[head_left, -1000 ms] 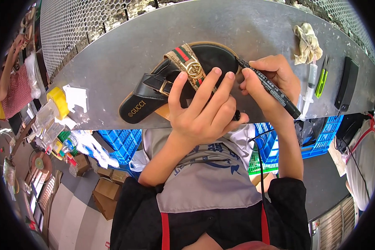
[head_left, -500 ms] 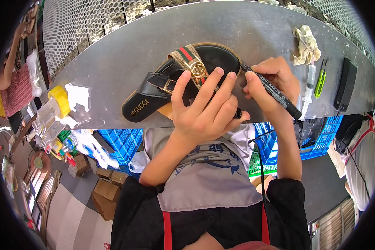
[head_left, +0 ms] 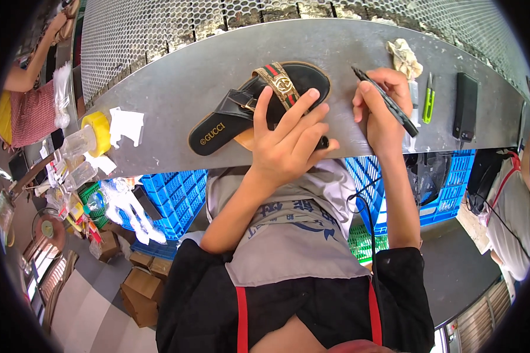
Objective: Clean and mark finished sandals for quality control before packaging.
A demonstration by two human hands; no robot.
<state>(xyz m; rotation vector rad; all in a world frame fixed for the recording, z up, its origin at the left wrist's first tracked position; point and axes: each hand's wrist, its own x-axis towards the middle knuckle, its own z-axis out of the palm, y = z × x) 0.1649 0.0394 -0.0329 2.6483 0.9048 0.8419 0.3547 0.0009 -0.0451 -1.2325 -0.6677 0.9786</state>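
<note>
A black sandal (head_left: 218,126) with a striped fabric strap, a gold round ornament and a black buckled strap lies on the metal table, its toe end toward the right. My left hand (head_left: 288,132) rests over its near side, fingers spread across the strap and footbed, holding it. A small black rounded end (head_left: 323,143) shows by my left thumb; the rest of it is hidden. In my right hand (head_left: 386,109) is a black marker (head_left: 388,103), gripped between thumb and fingers. Its uncapped tip points up and left, apart from the sandal's toe edge.
To the right lie a crumpled cloth (head_left: 404,59), a syringe (head_left: 413,97), a green cutter (head_left: 429,103) and a black box-shaped device (head_left: 465,106). Yellow tape (head_left: 100,132) sits at the left end. Blue crates (head_left: 171,200) stand below the table's near edge. Another person's arm (head_left: 32,62) is at far left.
The marker tip was at the sandal's toe edge; my right hand has drawn it away to the right. My left hand stays on the sandal. The whole view has shifted slightly.
</note>
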